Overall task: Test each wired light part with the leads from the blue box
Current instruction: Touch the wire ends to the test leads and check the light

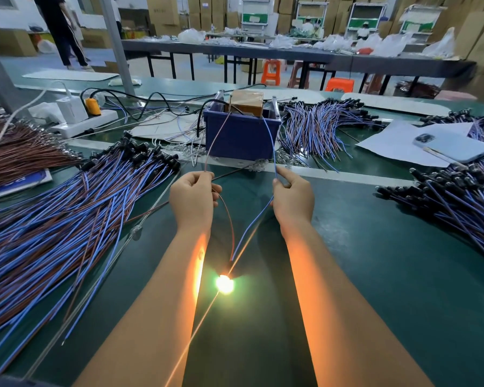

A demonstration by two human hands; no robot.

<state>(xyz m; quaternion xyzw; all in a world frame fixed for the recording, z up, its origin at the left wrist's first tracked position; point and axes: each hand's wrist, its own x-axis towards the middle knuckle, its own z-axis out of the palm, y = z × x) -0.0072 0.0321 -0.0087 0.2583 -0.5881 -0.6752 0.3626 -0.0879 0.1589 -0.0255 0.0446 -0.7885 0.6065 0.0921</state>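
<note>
A blue box [241, 135] stands mid-table with a brown block inside. Two leads run out of it toward me: a brown lead [214, 141] and a blue lead [271, 141]. My left hand [192, 199] pinches the brown lead together with the light part's brown wire [229, 219]. My right hand [292, 196] pinches the blue lead together with the part's blue wire [249, 230]. The part's bulb [224, 284] hangs between my forearms and glows bright yellow-white, lighting both arms orange.
A large pile of blue and brown wired parts [67, 219] covers the left of the green table [375, 275]; more piles lie at the right [458, 202] and behind the box [319, 127]. A phone [453, 146] rests on paper at right. A power strip [84, 121] sits back left.
</note>
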